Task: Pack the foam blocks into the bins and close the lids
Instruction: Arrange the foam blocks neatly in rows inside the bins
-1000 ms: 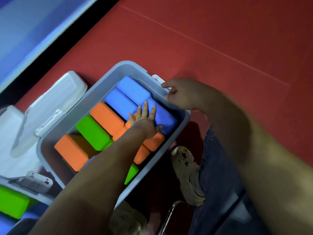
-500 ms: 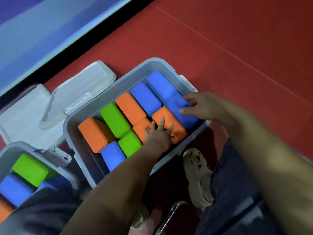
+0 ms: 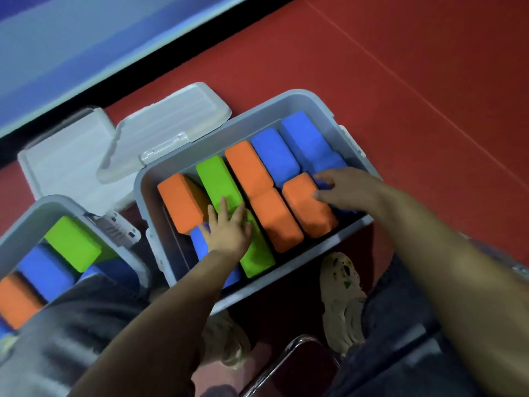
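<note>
Hands [image 3: 229, 233] [image 3: 343, 190] press unlabelled blocks [image 3: 309, 207] in bin [image 3: 286, 282].

The floor [image 3: 415, 67] is a red mat with thin seam lines crossing it, and along its far edge runs a black strip below a pale blue wall. On the floor, near the middle, stands a grey bin [image 3: 312, 106], open and filled with foam blocks. A second grey bin [image 3: 40, 206] stands to the left of it, closer to the near edge, also open with blocks inside. Two white lids [image 3: 171, 124] lie flat on the floor behind the bins, toward the far edge, one partly over the other. At the near side, a pale shoe [image 3: 343, 296] rests on the floor just beside the middle bin, and a curved metal chair leg [image 3: 274, 362] shows there too.
</note>
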### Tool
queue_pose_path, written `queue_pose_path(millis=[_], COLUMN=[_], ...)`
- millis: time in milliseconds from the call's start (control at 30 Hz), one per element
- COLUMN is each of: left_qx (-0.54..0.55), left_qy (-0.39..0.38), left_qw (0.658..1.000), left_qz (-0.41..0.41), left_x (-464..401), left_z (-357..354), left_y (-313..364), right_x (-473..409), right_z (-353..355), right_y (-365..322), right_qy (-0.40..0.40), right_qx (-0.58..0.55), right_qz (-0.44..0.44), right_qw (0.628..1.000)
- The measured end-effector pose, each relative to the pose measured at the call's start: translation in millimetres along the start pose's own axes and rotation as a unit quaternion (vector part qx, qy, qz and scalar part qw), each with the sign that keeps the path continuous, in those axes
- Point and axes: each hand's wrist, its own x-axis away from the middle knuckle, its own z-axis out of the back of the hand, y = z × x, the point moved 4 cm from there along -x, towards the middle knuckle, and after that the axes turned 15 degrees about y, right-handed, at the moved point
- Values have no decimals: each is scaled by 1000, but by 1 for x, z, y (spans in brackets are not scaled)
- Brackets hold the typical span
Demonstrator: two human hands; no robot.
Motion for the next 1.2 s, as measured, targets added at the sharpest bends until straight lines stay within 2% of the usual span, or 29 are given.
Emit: queue_pose_path(millis=[67, 200, 367, 533, 600, 700, 800, 867, 967, 1000, 1067, 1133, 1200], left_qx=[2, -32, -39, -77, -79, -52, -26, -28, -2, 31, 123, 171, 145], left_qy=[-49, -95, -118, -155, -164, -184, -177, -172, -192, -197, -197, -182, -176], left_qw=[999, 992, 990, 984, 982, 981, 982, 982, 976, 975, 971, 968, 972], left_qz=[8, -79, -71, -45, -45, -41, -59, -73, -102, -102, -48, -41, -60], left_x=[12, 42, 38, 23, 20, 16, 23, 31, 39, 40, 44, 48, 59], left_z=[-4, -13, -12, -14, -14, -11, -7, -7, -18, -18, -5, 12, 21], left_y=[-25, -37, -43, -16, -9, -13, -22, -34, -54, -57, -56, -54, -57], right_x=[2, 4, 8, 21, 24, 22, 18, 16, 22, 23, 23, 21, 22], right_z=[-22, -86, -138, -157, -155, -144, -129, -120, -117, -114, -105, -98, -92], right_y=[-19, -48, -35, -30, -26, -23, -22, -7, 22, 28, 36, 40, 37], right_qy=[-11, -40, -80, -119, -136, -117, -4, 37, -12, 4, 29, -17, -72], right_qx=[8, 45, 116, 195, 203, 159, 148, 148, 175, 173, 162, 158, 145], right_qz=[52, 121, 105, 82, 64, 56, 66, 23, -68, -83, -102, -104, -99], right_qw=[999, 991, 984, 970, 968, 979, 987, 988, 982, 981, 981, 982, 982])
